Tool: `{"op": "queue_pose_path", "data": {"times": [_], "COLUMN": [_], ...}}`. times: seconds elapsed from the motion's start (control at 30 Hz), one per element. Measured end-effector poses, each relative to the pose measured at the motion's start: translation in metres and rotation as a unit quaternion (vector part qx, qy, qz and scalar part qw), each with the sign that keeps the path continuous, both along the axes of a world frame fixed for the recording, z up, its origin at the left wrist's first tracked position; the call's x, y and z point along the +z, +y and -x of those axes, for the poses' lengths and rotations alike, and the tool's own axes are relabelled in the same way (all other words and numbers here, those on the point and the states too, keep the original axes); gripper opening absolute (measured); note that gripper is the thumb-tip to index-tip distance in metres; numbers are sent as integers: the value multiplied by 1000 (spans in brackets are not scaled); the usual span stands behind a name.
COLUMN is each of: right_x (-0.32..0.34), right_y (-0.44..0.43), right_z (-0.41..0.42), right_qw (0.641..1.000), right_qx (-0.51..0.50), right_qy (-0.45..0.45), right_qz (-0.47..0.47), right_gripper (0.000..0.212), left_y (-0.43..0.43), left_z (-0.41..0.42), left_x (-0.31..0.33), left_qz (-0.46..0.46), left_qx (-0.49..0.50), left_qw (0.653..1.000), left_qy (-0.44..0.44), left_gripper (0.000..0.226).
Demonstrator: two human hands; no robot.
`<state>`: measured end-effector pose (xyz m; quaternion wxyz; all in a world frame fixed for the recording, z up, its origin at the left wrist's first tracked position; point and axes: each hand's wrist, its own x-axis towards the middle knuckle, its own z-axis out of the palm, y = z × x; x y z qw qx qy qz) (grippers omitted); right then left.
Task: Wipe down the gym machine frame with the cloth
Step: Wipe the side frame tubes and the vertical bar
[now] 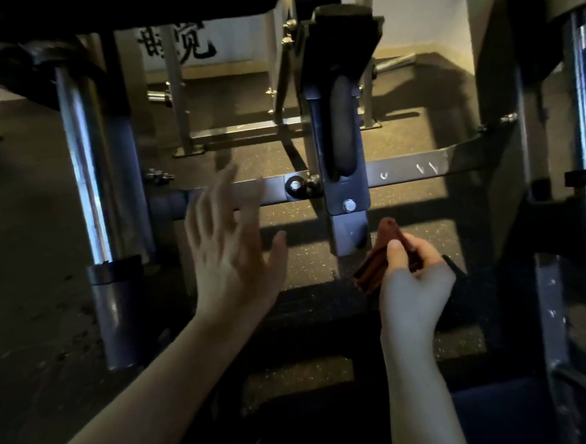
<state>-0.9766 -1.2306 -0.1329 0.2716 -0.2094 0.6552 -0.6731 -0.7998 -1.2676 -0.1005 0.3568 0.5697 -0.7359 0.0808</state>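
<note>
Brown cloth (373, 268) is gripped in the right hand (415, 276); the left hand (232, 256), spread open, could be bumped on the bar (405, 172) ahead.

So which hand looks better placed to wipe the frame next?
Probably the right hand: it grips the folded reddish-brown cloth, close beside the central post. The left hand is open and empty, fingers spread in front of the crossbar, so it has nothing to wipe with.
</note>
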Motion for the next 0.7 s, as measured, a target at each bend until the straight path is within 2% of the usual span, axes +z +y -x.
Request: {"op": "queue_pose_path", "data": {"times": [0.03,0.1,0.2,0.3,0.33,0.4,0.47,0.57,0.63,0.7], "right_x": [-3,-10,-17,-26,-30,-38,-42,-40,-38,-35], "right_y": [-9,-24,-36,-42,-43,-43,-39,-27,-17,-11], "right_z": [4,8,4,-6,-9,-13,-17,-15,-9,0], "right_qw": [999,997,986,970,965,955,949,936,936,946], "right_qx": [-8,-15,-5,-14,-25,-31,-3,67,126,103], "right_qy": [33,70,161,239,260,294,315,346,328,302], "right_qz": [-3,-13,-34,-47,-41,-20,-4,-2,-30,-56], "right_gripper": [18,16,19,21,20,20,22,25,24,15], "left_y": [-4,-15,-33,-48,-50,-49,-49,-58,-64,-68], "left_z": [10,26,45,59,62,66,71,78,79,78], "left_x": [-5,-16,-30,-36,-36,-35,-34,-24,-18,-18], "left_qz": [-3,-22,-107,-217,-232,-227,-220,-247,-257,-259], "left_qx": [-24,-76,-80,-46,-44,-57,-78,-60,-47,-47], "left_qw": [999,997,988,954,943,942,942,922,912,906], "left_qy": [-21,-8,76,203,234,242,241,291,316,332], "left_gripper": [63,51,40,35,32,29,32,40,37,28]}}
